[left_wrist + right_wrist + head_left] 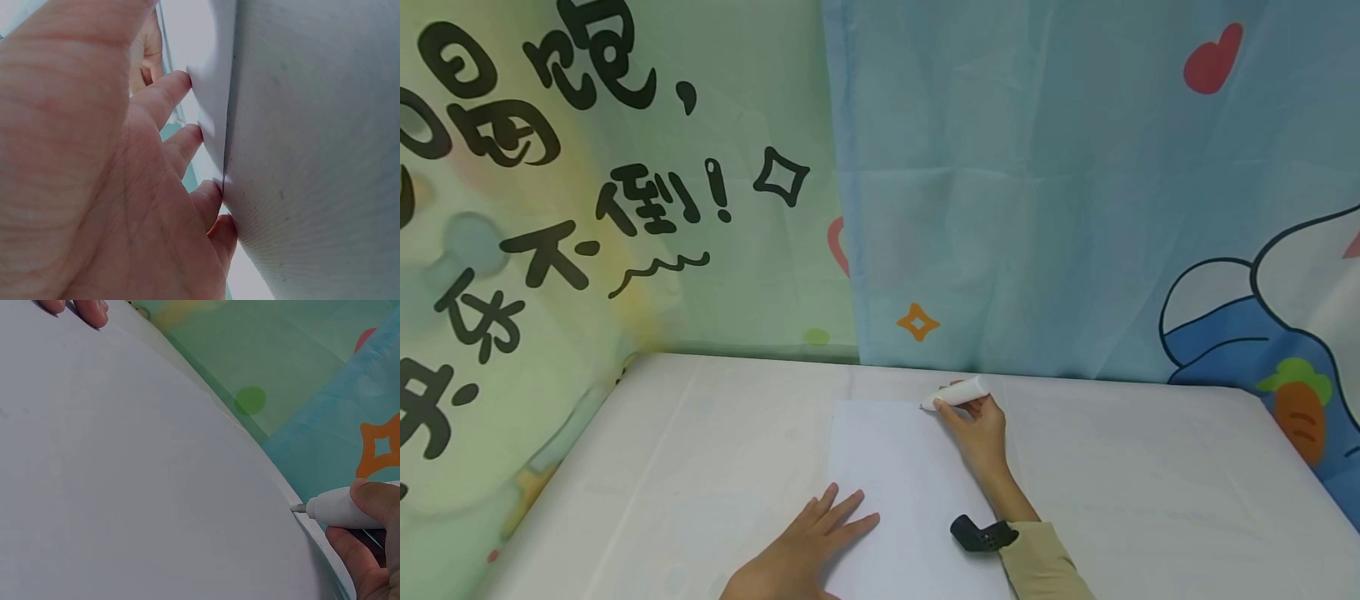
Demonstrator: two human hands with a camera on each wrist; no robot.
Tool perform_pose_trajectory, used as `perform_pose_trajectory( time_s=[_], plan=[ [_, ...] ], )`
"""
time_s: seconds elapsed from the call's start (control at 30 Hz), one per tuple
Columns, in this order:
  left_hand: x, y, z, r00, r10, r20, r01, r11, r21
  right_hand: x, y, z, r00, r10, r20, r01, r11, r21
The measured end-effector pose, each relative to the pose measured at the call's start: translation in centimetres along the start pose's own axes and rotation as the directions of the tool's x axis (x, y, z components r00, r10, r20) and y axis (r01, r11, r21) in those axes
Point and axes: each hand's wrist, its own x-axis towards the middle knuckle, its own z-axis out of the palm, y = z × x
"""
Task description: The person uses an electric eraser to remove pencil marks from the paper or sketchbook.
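A sheet of white paper (898,475) lies on the white-covered table. My right hand (983,437) pinches a thick white pen (961,392) with a narrow tip, near the sheet's far right corner. In the right wrist view the pen's grey tip (299,508) is at the paper's edge; whether it touches cannot be told. No mark shows on the sheet. My left hand (808,542) rests with fingers spread across the paper's left edge. The left wrist view shows its fingertips (181,78) on the sheet and the nearby table cover.
The white table cover (1150,483) extends on both sides of the sheet. A printed curtain (1037,208) hangs right behind the table's far edge, and another with dark lettering (737,275) stands at the left. A black device (981,535) sits on the right wrist.
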Motion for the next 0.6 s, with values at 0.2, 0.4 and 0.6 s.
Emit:
perform_pose_trajectory(
  time_s=[0.2, 0.4, 0.6],
  plan=[
    [0.16, -0.03, 0.06, 1.000, -0.019, 0.016, 0.019, 1.000, 0.006, -0.09, -0.05, 0.09, 1.000, -0.006, -0.005, 0.007, 1.000, 0.009],
    [0.14, 0.08, 0.04, 1.000, 0.007, -0.004, -0.006, 0.999, 0.039, -0.13, -0.07, 0.25, 1.000, -0.008, -0.012, 0.008, 1.000, 0.010],
    [0.08, 0.17, -0.09, 1.000, 0.002, -0.003, -0.002, 1.000, 0.031, -0.11, -0.14, 0.20, 1.000, -0.014, -0.005, 0.014, 1.000, 0.015]
  ],
)
